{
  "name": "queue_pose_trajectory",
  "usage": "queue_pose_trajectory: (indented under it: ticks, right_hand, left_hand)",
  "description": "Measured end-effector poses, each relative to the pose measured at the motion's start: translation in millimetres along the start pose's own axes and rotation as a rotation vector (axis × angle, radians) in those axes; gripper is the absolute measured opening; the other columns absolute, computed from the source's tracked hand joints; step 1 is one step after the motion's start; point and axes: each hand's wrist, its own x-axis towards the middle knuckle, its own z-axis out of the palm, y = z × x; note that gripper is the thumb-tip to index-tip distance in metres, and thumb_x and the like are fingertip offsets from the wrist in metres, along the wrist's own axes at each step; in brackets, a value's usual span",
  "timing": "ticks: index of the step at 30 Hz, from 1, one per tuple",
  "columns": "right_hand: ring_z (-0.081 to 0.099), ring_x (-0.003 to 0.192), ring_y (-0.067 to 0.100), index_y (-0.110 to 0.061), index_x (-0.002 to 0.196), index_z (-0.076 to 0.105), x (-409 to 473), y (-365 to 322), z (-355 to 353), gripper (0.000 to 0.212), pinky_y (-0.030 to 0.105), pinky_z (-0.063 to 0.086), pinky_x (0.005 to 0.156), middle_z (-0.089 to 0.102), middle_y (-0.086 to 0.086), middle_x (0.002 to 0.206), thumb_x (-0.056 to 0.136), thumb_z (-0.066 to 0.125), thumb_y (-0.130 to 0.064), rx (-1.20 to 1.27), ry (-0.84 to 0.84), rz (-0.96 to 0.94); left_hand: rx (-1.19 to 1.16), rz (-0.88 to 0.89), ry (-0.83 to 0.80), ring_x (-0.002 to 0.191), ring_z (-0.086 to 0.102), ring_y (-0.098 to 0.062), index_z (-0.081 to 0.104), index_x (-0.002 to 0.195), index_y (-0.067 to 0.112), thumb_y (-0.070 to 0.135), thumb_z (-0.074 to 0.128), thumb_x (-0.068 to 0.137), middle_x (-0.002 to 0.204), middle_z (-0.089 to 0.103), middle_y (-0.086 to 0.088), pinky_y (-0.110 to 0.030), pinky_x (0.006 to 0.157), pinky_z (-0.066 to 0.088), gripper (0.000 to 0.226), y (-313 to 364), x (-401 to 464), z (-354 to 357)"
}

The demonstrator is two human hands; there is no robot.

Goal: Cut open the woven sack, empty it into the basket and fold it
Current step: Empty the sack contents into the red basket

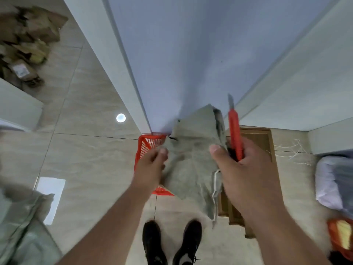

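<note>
A limp grey-green woven sack [193,155] hangs in front of me, over the red plastic basket [146,145] on the floor. My left hand [152,165] pinches the sack's left edge. My right hand [242,169] grips the sack's right edge with thumb and fingers, and also holds a red utility knife [234,129] upright with its blade out and pointing up. A white string [215,186] dangles from the sack's right side. The sack hides most of the basket.
A brown wooden board [261,138] lies on the tiled floor behind my right hand. A pile of brown parcels [24,46] sits far left. Another greenish sack [24,226] lies at lower left, a white bag [332,184] at right, a second red basket [340,238] at lower right. My shoes [172,243] stand below.
</note>
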Motion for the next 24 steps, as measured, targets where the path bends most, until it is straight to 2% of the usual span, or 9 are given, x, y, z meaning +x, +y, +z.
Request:
queue_pose_trajectory:
  ticks: [3,5,7,9,11,15,17,22,24]
  right_hand:
    - [0.051,0.045,0.002,-0.025,0.073,0.056,-10,-5,-20,0.029,0.015,0.039,0.045,0.058,-0.015,0.056,0.093,0.073,-0.035,-0.016,0.271,-0.079]
    - [0.056,0.053,-0.004,-0.028,0.078,0.057,-22,6,10,0.024,0.01,0.042,0.048,0.063,-0.013,0.063,0.096,0.071,-0.032,0.024,0.199,0.033]
    - [0.064,0.064,0.0,-0.03,0.086,0.056,-28,23,47,0.018,0.012,0.053,0.058,0.066,-0.009,0.074,0.101,0.065,-0.033,-0.033,-0.158,0.169]
    - [0.064,0.065,0.008,-0.028,0.089,0.058,-28,23,43,0.015,0.03,0.061,0.066,0.065,-0.004,0.08,0.103,0.062,-0.034,-0.06,-0.232,0.171]
    - [0.053,0.05,0.002,-0.024,0.085,0.059,-23,-16,11,0.02,0.015,0.048,0.047,0.059,-0.004,0.072,0.103,0.062,-0.032,-0.05,-0.084,0.092]
    - [0.045,0.046,0.004,-0.025,0.071,0.052,-47,-79,-51,0.033,0.011,0.038,0.045,0.051,-0.011,0.055,0.097,0.066,-0.037,-0.002,0.085,-0.269]
    - [0.047,0.045,0.004,-0.024,0.072,0.052,-53,-64,-38,0.031,0.011,0.038,0.044,0.051,-0.013,0.055,0.097,0.067,-0.035,0.024,0.134,-0.226]
    - [0.064,0.066,0.005,-0.03,0.089,0.057,-38,7,35,0.016,0.016,0.045,0.048,0.063,-0.007,0.079,0.104,0.06,-0.034,-0.176,-0.213,0.186]
    - [0.06,0.057,-0.004,-0.026,0.087,0.055,-39,-12,18,0.019,0.01,0.04,0.042,0.061,-0.007,0.074,0.104,0.059,-0.033,-0.179,-0.113,0.121]
  left_hand:
    - [-0.133,0.065,0.366,0.101,0.065,-0.013,0.069,0.101,0.03,0.039,0.061,0.096,0.098,0.071,0.013,-0.042,0.106,0.051,0.013,7,23,-31]
    - [-0.274,0.119,0.18,0.087,0.064,0.011,0.076,0.08,0.037,0.052,0.061,0.091,0.081,0.07,0.027,-0.022,0.102,0.051,0.023,41,-9,-11]
    - [-0.218,-0.052,-0.115,0.052,0.061,0.017,0.067,0.037,0.031,0.03,0.051,0.102,0.043,0.059,0.031,-0.004,0.07,0.048,0.067,46,-46,20]
    - [-0.341,-0.22,-0.248,0.053,0.069,0.0,0.078,0.076,0.021,0.012,0.042,0.109,0.058,0.074,0.01,-0.022,0.07,0.054,0.049,26,-63,24]
    - [-0.381,-0.328,-0.051,0.085,0.071,-0.02,0.07,0.112,0.015,0.027,0.054,0.104,0.106,0.076,-0.012,-0.038,0.075,0.056,0.021,30,-40,5]
    - [-0.464,0.004,0.172,0.102,0.068,-0.018,0.068,0.106,0.018,0.03,0.057,0.102,0.105,0.072,-0.002,-0.038,0.083,0.056,0.016,62,-2,-36]
    - [-0.458,0.114,0.212,0.101,0.07,-0.009,0.067,0.112,0.022,0.032,0.056,0.104,0.104,0.073,0.005,-0.036,0.09,0.052,0.016,66,-4,-25]
    - [-0.004,-0.459,-0.335,0.076,0.066,-0.015,0.064,0.13,-0.001,0.019,0.049,0.107,0.089,0.067,-0.005,-0.03,0.069,0.056,0.033,-6,-47,33]
    - [-0.109,-0.409,-0.279,0.078,0.067,-0.017,0.069,0.12,0.004,0.025,0.06,0.101,0.097,0.071,-0.008,-0.031,0.067,0.053,0.03,6,-40,15]
